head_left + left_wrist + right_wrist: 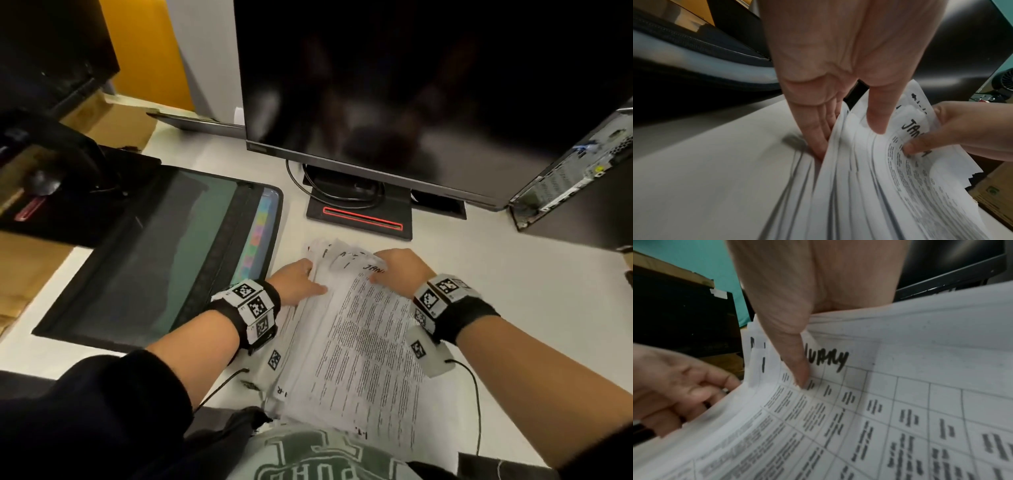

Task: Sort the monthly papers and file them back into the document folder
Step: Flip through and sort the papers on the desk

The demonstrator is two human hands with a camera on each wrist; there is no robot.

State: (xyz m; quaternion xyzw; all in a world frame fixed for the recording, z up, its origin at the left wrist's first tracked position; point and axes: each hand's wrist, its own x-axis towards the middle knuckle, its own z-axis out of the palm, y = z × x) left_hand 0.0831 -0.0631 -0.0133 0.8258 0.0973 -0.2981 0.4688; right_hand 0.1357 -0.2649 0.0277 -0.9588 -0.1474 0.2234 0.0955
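A fanned stack of printed papers [356, 329] lies on the white desk [513, 291] in front of me. The top sheet is a printed table with "JANUARY" handwritten at its head [830, 360]. My left hand [301, 284] grips the stack's left edge, with the thumb [877, 123] on top and the fingers [818, 146] tucked among the sheets. My right hand [397, 267] holds the far right corner; its thumb [801, 369] presses the top sheet and its fingers are hidden underneath. The black document folder [154, 260] lies open to the left, its coloured tabs [260, 233] showing.
A dark monitor [411, 85] on a black stand [359, 219] rises just behind the papers. A computer tower [575, 185] stands at the right. At the left are a black device [51, 178] and a cardboard box [113, 123]. Wrist-camera cables trail near the front edge.
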